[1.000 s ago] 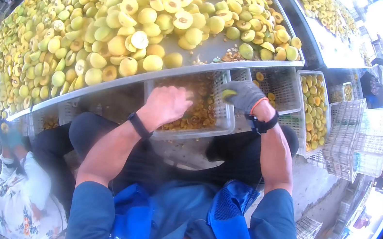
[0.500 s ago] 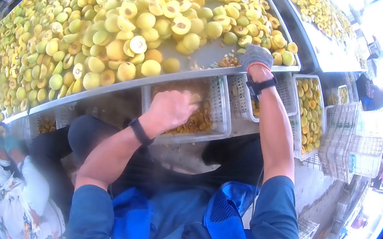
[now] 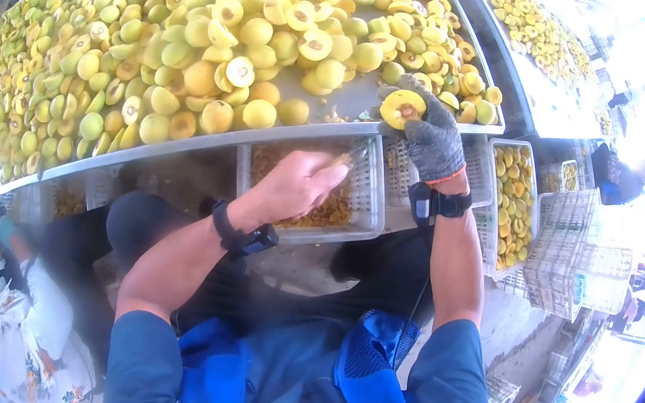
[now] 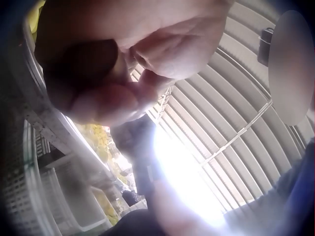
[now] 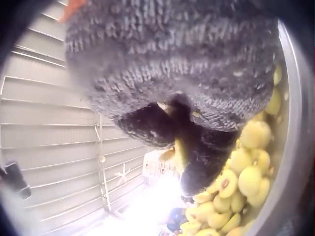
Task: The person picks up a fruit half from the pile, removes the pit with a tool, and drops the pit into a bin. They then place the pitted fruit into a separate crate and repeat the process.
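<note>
1. Yellow fruit half [image 3: 401, 109] up and showing! Half a second ago the gloved right hand [image 3: 437, 139] had its back turned at the edge of the surface [image 3: 361, 91], nothing visible in it; now it has turned over with this piece on display. Fetching looks done, I'd say, and work on this one looks not yet begun.

2. Right fingers: curled and clamped on the fruit's edge, which the right wrist view catches side-on between them.

3. Over on the bare left hand [image 3: 300, 184], fingers curled together, pinching a small pale thing [image 3: 342, 158], too small to name. That hand hangs above the crate [image 3: 373, 196] of pieces.

4. Which way does the fruit point? Cut face up, towards the wearer's head, stone [image 3: 407, 112] near its middle. Face nearly round, so no clear long axis; perhaps a touch wider sideways.

5. Where is it? Over the surface's near edge, to the right of the left hand and well apart from it.
</note>
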